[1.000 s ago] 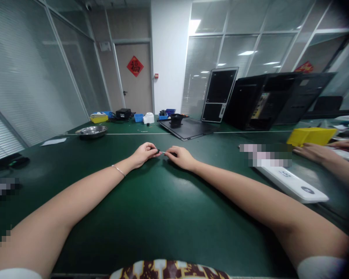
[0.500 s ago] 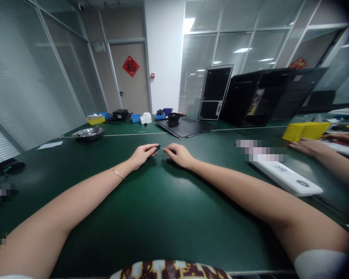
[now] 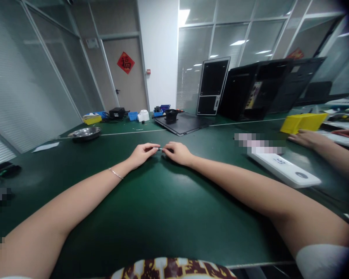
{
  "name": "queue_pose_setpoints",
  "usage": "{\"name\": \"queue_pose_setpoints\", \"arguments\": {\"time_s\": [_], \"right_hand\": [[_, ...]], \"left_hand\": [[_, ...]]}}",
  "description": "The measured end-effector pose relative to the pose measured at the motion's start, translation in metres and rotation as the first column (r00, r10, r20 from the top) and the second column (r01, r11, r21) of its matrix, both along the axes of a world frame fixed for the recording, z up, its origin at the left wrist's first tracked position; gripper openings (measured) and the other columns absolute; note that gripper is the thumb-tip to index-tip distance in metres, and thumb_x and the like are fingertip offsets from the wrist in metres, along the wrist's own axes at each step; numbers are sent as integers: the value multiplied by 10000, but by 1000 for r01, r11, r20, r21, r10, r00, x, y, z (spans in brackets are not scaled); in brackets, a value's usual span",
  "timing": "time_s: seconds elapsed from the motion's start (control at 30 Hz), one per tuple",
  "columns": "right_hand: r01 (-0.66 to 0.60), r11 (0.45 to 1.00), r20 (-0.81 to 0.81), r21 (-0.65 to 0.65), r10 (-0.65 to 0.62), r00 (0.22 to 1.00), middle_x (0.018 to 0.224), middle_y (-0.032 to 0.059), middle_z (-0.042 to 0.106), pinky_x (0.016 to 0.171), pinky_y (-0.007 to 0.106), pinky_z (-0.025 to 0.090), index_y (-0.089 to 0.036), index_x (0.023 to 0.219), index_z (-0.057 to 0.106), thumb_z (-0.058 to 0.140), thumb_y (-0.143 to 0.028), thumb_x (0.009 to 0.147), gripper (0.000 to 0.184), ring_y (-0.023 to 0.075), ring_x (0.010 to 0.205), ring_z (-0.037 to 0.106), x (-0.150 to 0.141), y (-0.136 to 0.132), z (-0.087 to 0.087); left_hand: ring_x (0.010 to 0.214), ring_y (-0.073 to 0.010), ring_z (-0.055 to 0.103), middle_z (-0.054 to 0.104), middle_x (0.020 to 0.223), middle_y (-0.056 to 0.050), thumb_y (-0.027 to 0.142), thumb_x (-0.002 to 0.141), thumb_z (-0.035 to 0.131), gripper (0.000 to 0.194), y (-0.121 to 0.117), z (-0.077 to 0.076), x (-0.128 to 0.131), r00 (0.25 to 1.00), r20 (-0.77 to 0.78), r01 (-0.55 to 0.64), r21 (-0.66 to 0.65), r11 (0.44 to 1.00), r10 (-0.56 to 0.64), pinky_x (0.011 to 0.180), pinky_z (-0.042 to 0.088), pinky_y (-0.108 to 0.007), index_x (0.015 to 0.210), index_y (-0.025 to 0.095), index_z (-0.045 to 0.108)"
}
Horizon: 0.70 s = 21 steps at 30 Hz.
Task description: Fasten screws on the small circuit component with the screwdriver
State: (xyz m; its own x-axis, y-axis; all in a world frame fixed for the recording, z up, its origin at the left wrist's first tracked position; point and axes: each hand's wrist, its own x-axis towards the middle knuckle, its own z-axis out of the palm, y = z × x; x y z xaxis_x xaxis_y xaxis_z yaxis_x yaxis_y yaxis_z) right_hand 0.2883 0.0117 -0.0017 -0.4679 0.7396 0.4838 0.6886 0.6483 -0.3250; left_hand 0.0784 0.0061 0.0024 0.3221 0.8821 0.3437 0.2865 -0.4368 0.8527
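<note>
Squinting at my feed, I can barely resolve the tiny silver-tipped part (image 3: 159, 148), its ends hidden where my left hand (image 3: 142, 154) and right hand (image 3: 176, 153) pinch it between them, above the green work mat (image 3: 151, 217). Beyond sits a steel bowl (image 3: 84, 133).

The left arm (image 3: 66, 205) and right arm (image 3: 244, 193) reach in from the lower corners, wrists slightly bent, while the left hand (image 3: 141, 155) and right hand (image 3: 177, 153) pinch toward each other just below the frame's centre.

Bright ceiling panels (image 3: 238, 42) glare; wide-angle edges bend.
</note>
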Motion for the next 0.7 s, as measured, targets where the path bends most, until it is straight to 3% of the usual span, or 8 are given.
{"name": "queue_pose_setpoints", "arguments": {"time_s": [0.17, 0.7], "right_hand": [[-34, 999, -28, -16, 33, 999, 918, 51, 685, 744, 244, 410, -215, 955, 724, 493, -321, 952, 254, 167, 851, 614, 1, 0, 1], [-86, 995, -80, -42, 83, 993, 923, 51, 699, 768, 247, 425, -200, 942, 733, 508, -322, 949, 256, 160, 849, 614, 2, 2, 1]], "left_hand": [[799, -197, 646, 742, 955, -86, 341, 781, 706, 344, -2, 2, 1, 998, -65, -24, 75, 997, 29, 764, 489, -305, 1069, 155, 736], [688, -166, 623, 741, 826, -75, 354, 779, 696, 358, 1, -1, -1, 999, -36, -1, 60, 998, 4, 721, 492, -303, 1058, 134, 741]]}}
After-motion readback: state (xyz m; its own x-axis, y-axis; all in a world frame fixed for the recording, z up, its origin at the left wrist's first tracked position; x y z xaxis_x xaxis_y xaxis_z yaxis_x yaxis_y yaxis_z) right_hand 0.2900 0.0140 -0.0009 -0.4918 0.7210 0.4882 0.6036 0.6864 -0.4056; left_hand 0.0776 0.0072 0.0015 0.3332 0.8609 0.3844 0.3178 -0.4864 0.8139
